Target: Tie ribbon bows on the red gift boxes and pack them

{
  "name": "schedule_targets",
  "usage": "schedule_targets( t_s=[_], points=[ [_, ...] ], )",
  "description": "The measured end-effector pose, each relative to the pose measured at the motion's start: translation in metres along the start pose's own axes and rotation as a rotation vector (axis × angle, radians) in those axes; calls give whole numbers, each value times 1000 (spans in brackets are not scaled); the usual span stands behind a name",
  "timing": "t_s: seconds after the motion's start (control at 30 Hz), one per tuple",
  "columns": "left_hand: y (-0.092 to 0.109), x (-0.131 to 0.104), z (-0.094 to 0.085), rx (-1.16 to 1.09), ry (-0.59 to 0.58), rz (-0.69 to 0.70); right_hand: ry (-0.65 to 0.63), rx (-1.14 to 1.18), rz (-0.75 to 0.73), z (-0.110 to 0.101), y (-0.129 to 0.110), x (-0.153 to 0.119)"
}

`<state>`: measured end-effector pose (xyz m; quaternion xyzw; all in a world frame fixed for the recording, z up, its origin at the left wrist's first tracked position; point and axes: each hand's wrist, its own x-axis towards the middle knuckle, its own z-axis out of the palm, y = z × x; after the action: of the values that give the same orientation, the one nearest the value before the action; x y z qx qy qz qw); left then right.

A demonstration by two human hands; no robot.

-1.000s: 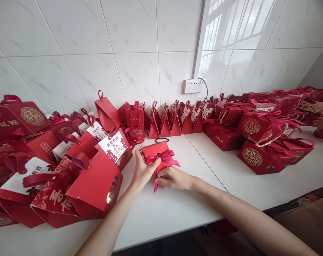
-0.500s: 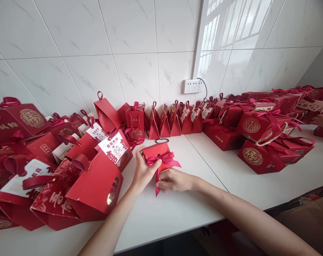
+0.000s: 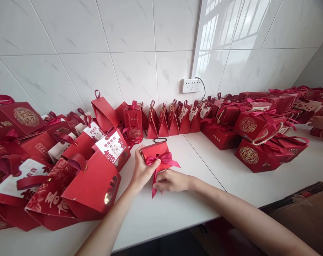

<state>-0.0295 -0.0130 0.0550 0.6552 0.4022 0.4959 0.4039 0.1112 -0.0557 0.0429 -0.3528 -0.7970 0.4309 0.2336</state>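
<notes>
A small red gift box (image 3: 152, 149) is held just above the white table in front of me. My left hand (image 3: 143, 170) is closed around its left side, the thumb pressing on the knot of a magenta ribbon bow (image 3: 165, 158). Below the box, my right hand (image 3: 173, 180) has its fingers closed on the ribbon's hanging tail (image 3: 154, 190). The back of that hand is close against the box's lower edge. Part of the box's underside is hidden by both hands. A black ring-shaped band (image 3: 160, 140) lies on the table right behind the box.
Red gift boxes with tags and handles (image 3: 93, 185) crowd the left. Several triangular boxes (image 3: 162, 122) line the tiled wall below a power socket (image 3: 191, 86). Stacked ribboned boxes (image 3: 257, 156) stand at right. Another person's hand (image 3: 322, 121) touches a box at the far right.
The view has shifted slightly. My right fingers and the ribbon tail have moved a little to the left; the left hand keeps its hold on the box.
</notes>
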Motion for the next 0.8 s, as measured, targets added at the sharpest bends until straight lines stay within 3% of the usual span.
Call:
schedule_targets(
  t_s=[0.13,0.27,0.33,0.4,0.47,0.6,0.8],
  points=[
    [0,3,-1,-16,-21,-25,-22,36,52,-6,-5,-2],
    [-4,9,-3,-14,2,-46,-323,242,197,-42,-10,-18],
    [-6,11,-4,-25,24,-33,-192,299,274,-64,-9,-28],
    [-8,12,-5,-36,29,-28,135,288,329,-80,-6,-34],
    [-8,12,-6,-41,13,-28,341,206,374,-85,-3,-35],
    [-4,10,-5,-77,-6,-42,310,10,380,-75,-1,-28],
    [-3,8,-4,-97,-16,-68,97,44,359,-73,0,-30]
  ],
)
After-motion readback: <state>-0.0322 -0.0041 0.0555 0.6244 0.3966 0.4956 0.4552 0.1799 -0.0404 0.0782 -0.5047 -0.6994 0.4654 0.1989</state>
